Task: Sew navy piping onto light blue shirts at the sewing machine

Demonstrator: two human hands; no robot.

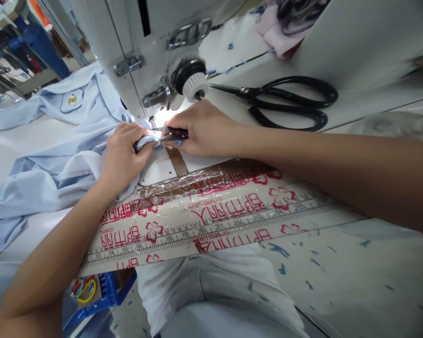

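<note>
Left hand (pixel 125 157): grip closed on a pale blue shirt (pixel 52 188), pinching a fold up, apparently to steady it for the blades.
Right hand (pixel 204 129): grip closed on black-handled thread snips (pixel 174 135), tips at that fold.
Shirt: spread across the bench (pixel 31 145), bunched under the sewing machine (pixel 141 61).
Within reach: large black shears (pixel 278 101); a taped-down ruler (pixel 211 220) along the bench edge.

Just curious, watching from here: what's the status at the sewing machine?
Left hand pinching light blue shirt. Right hand holding small snips at the cloth, beside the sewing machine. Black-handled shears lying to the right, not in the way.
</note>
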